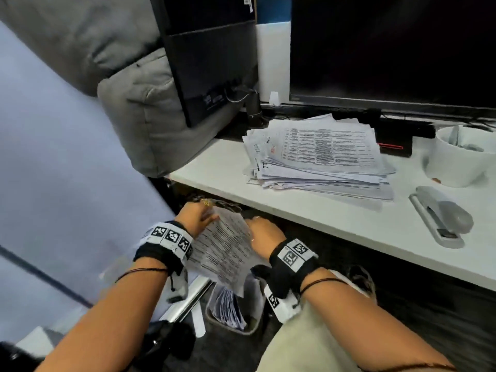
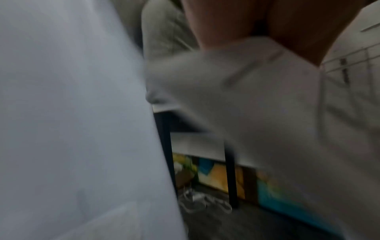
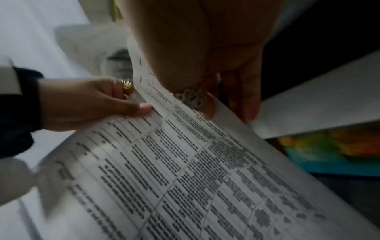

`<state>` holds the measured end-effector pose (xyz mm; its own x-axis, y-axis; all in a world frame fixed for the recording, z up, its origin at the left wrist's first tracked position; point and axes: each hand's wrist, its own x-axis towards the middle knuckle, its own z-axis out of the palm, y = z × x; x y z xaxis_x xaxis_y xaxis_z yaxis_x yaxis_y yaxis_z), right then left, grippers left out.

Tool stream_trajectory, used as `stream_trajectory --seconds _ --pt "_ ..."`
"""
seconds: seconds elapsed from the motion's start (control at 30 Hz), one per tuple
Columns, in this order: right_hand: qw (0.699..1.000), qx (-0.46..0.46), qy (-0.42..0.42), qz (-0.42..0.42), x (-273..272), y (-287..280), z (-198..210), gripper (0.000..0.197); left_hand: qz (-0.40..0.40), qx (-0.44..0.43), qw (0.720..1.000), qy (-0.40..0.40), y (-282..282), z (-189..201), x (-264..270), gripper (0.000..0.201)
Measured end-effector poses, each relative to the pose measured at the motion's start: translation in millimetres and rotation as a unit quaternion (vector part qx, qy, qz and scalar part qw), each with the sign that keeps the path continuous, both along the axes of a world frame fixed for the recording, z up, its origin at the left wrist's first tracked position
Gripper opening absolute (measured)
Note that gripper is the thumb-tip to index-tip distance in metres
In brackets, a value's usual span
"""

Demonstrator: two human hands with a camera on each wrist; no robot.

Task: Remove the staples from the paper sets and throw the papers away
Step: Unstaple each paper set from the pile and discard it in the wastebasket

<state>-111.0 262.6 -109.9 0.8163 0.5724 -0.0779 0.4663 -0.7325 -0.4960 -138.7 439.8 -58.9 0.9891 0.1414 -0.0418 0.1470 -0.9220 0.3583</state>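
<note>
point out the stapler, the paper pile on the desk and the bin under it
stapler (image 1: 440,214): head view, on its grey top arm.
paper pile (image 1: 322,149): head view, on the printed top sheet.
bin (image 1: 253,322): head view, on its near right rim, by the papers inside.

A set of white printed paper sheets (image 1: 222,248), covered in ruled tables of dark text, hangs tilted below the front edge of the bench, above a small bin (image 1: 252,327) on the floor with discarded papers standing inside. A thick, untidy stack of similar white printed papers (image 1: 319,157) lies flat on the white bench (image 1: 214,167), its sheets fanned askew
</note>
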Motion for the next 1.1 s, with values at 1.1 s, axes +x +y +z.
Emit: stream_trajectory --seconds 1.1 --pt "0.968 0.091 0.205 -0.111 93 33 -204 0.042 0.09 0.024 0.986 0.14 -3 -185 55 0.025"
